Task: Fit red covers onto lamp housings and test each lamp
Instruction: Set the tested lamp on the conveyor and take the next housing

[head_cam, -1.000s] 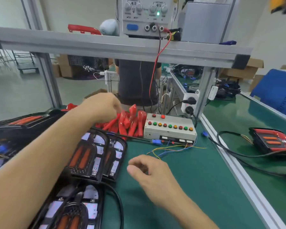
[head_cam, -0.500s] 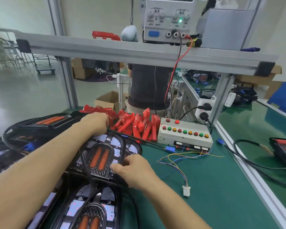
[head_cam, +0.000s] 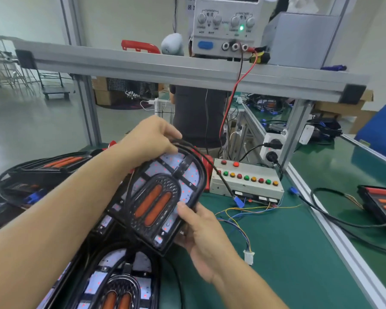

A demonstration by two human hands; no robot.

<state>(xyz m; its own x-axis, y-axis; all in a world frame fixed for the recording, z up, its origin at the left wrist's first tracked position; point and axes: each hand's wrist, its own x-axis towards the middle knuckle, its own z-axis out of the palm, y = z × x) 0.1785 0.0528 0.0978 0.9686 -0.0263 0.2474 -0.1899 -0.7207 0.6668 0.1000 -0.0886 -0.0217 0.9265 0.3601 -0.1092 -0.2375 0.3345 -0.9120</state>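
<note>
- We see a power supply (head_cam: 225,25) on the top rail (head_cam: 165,68), its green light on.
- Beside it we see a grey box (head_cam: 299,39) and a grey cloth ball (head_cam: 172,44).
- We find a person in a dark shirt (head_cam: 198,112) behind the bench.
- We note a blue bin (head_cam: 381,128) at far right and cardboard boxes (head_cam: 103,94) on the floor.

black housing, orange bars, green mat

lamp housing (head_cam: 163,197): black, two orange bars, white panels speckled red; mat (head_cam: 288,253) green.
</note>
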